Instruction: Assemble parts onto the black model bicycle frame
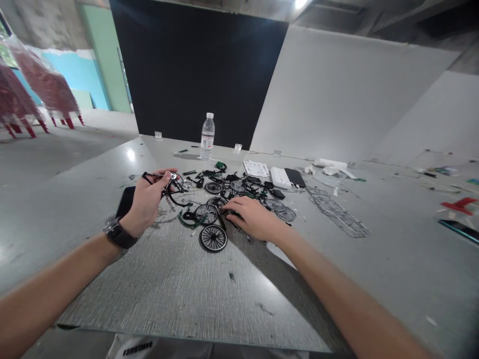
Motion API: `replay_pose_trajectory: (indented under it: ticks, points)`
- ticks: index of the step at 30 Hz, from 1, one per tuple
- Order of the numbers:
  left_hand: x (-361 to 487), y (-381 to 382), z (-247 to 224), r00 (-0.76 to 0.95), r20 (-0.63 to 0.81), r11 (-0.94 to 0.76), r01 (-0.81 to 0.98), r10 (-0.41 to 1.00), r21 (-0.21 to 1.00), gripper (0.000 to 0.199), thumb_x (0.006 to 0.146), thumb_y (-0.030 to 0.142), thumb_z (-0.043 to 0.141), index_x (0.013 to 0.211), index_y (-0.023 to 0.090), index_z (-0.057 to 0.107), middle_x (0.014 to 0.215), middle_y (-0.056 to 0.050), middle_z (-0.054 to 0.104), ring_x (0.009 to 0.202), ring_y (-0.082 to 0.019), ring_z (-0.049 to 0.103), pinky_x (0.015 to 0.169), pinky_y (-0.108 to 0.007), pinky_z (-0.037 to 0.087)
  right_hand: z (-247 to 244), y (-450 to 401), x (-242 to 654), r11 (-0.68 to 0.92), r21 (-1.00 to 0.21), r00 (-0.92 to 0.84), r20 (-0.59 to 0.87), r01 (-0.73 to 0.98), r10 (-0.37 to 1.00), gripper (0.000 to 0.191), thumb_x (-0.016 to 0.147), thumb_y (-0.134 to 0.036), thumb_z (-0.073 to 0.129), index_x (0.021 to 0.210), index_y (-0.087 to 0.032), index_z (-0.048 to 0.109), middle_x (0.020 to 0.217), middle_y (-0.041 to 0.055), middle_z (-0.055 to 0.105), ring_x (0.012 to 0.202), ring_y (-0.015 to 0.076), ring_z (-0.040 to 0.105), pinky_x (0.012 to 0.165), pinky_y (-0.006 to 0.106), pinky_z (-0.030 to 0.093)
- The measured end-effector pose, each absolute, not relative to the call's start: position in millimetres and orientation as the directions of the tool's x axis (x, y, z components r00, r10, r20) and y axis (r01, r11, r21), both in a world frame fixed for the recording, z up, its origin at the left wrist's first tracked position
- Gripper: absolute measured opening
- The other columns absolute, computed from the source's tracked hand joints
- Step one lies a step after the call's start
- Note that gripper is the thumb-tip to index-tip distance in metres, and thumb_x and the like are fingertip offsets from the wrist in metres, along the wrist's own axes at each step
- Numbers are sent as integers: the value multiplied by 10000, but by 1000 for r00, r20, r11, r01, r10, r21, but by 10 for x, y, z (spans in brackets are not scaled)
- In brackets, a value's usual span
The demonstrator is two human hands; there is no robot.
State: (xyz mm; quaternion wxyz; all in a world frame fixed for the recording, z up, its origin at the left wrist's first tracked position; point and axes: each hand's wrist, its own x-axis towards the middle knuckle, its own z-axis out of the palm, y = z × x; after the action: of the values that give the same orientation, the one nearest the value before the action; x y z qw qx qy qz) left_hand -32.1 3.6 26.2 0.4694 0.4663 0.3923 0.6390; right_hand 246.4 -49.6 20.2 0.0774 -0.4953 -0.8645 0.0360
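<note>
My left hand [147, 199], with a dark watch on its wrist, grips a thin black model bicycle frame [179, 199] raised over the table's left part. Fingers bent, my right hand [252, 215] reaches into a pile of small black bicycle parts [224, 179]; whether its fingertips hold a piece is hidden. Nearest me lies a spoked black wheel [213, 238], with another wheel [206, 214] just behind it. A dark green curved part [190, 222] is left of the wheels. More grey wheels [282, 210] lie beyond my right hand.
Behind the pile stands a water bottle [207, 137]. Printed sheets [256, 168], a white box [280, 177] and a black flat object [295, 177] lie back right. A grey parts lattice [337, 212] is at right. A dark phone-like object [126, 201] sits by my left wrist.
</note>
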Motion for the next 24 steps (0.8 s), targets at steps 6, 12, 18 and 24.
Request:
replay_pose_trajectory:
  ticks: [6,12,18,24]
  points:
    - [-324,42,251,-127,240,-264,-235,963,936,153,814,303,746,903,181,773,887,-59,713,623,-120,562,578,-250,455,249,-496,2466,484,-161,-475,91,860,875,334,1021,-380,498,1247,-238,699,1262,110,684,1156,298,594,963,458,481]
    - [-330,48,239,-109,258,-277,-244,960,929,181,801,327,765,909,183,778,870,-50,712,627,-114,555,592,-244,458,266,-504,2451,468,-183,-458,96,864,884,304,1000,-373,519,1167,-223,723,1194,108,706,1119,302,603,947,460,491]
    - [-333,51,225,-115,255,-275,-236,960,932,200,791,326,772,919,172,781,877,-50,705,618,-114,549,581,-250,434,341,-468,2540,393,-155,-381,97,907,919,346,1005,-382,483,1189,-211,721,1214,117,709,1127,306,615,946,469,501]
    - [-321,36,238,-112,252,-271,-231,961,934,206,786,335,772,916,176,787,909,-56,711,618,-114,550,567,-247,427,218,-299,2875,294,-78,-279,157,953,947,505,1026,-479,417,1409,-217,614,1453,142,579,1339,357,499,1070,542,423]
